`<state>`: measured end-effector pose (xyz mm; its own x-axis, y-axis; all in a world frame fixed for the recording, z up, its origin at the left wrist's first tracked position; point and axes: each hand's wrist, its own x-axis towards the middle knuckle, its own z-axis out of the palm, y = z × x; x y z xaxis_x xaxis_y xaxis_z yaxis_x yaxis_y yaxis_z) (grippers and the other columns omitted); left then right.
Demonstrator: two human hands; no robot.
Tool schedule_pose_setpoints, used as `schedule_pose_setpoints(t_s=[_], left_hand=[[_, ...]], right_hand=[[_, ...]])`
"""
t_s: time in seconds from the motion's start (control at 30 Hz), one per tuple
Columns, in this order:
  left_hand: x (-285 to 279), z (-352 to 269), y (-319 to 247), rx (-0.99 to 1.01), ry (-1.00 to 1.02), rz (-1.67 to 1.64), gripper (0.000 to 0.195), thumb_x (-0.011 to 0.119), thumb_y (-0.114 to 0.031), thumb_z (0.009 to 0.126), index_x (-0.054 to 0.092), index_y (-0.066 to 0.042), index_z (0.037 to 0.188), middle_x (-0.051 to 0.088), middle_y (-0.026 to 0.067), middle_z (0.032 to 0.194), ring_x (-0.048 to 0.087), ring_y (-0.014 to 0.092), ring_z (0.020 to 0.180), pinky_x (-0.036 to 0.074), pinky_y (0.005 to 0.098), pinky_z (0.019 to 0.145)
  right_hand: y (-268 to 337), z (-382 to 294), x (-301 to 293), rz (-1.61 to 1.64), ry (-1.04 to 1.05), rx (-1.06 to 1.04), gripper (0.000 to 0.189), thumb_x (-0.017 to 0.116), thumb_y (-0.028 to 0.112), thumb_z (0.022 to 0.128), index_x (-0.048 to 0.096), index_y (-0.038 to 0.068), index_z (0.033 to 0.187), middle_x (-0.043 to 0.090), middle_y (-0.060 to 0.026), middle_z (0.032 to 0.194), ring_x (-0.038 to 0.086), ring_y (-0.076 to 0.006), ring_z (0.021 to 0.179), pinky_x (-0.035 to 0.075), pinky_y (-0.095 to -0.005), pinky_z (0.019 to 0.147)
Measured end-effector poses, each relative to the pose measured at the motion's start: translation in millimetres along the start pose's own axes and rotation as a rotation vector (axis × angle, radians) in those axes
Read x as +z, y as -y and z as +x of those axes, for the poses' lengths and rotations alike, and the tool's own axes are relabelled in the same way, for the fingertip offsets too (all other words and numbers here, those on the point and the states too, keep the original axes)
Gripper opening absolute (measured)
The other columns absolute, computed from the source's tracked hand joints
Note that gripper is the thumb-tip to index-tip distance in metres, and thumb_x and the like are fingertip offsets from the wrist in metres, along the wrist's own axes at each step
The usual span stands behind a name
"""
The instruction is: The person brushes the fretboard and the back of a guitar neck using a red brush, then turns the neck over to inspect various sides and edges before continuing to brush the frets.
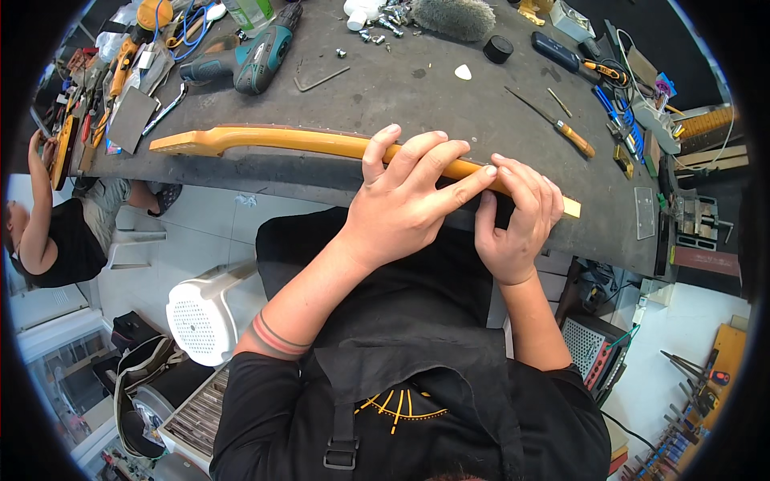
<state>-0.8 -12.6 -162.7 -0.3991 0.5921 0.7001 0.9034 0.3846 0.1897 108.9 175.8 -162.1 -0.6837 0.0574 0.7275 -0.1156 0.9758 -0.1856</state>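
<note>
A glossy amber wooden guitar neck [289, 139] lies on its long edge along the near side of the dark workbench [385, 96]. Its headstock [183, 144] points left, and its squared heel end [571, 208] shows at the right. The dark fretboard side faces away from me and is mostly hidden. My left hand [409, 192] reaches over the neck right of its middle, fingers spread across it; the thumb is hidden. My right hand [517, 222] holds the neck near the heel, fingers over the top and thumb on the near side. Both index fingers nearly meet.
Beyond the neck lie a cordless drill [255, 60], a hex key [322, 79], a white guitar pick [462, 72] and a wooden-handled file [553, 123]. Tools crowd both bench ends. A white stool [201, 318] stands at left; another person [60, 234] sits farther left.
</note>
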Motion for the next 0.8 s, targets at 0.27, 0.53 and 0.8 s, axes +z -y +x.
schedule_pose_setpoints(t_s=[0.27,0.53,0.8], left_hand=[[2.9,-0.5,-0.4,0.013,0.021,0.045,0.069,0.084,-0.017,0.089,0.080,-0.044,0.153,0.070,-0.0038,0.149,0.064,0.021,0.145,0.020,0.0569,0.139],[2.4,-0.5,-1.6,0.004,0.021,0.044,0.066,0.083,-0.018,0.091,0.081,-0.043,0.151,0.070,-0.0036,0.149,0.064,0.021,0.145,0.020,0.0573,0.139],[9.0,2.3,-10.2,-0.002,0.021,0.042,0.060,0.082,-0.021,0.092,0.082,-0.038,0.150,0.070,-0.0022,0.149,0.063,0.022,0.145,0.020,0.0586,0.138]], right_hand=[[0.1,0.3,-0.9,0.000,-0.003,0.000,0.059,0.080,0.000,0.094,0.062,0.012,0.149,0.081,-0.0066,0.146,0.071,-0.0278,0.137,0.038,-0.0495,0.128],[2.4,2.0,0.1,-0.011,-0.015,0.011,0.061,0.081,0.001,0.093,0.061,0.014,0.148,0.082,-0.0011,0.145,0.075,-0.0249,0.136,0.039,-0.0474,0.127],[2.0,2.2,-1.2,0.005,-0.018,0.016,0.062,0.080,0.000,0.092,0.061,0.013,0.149,0.083,-0.0032,0.143,0.074,-0.0253,0.137,0.039,-0.0475,0.126]])
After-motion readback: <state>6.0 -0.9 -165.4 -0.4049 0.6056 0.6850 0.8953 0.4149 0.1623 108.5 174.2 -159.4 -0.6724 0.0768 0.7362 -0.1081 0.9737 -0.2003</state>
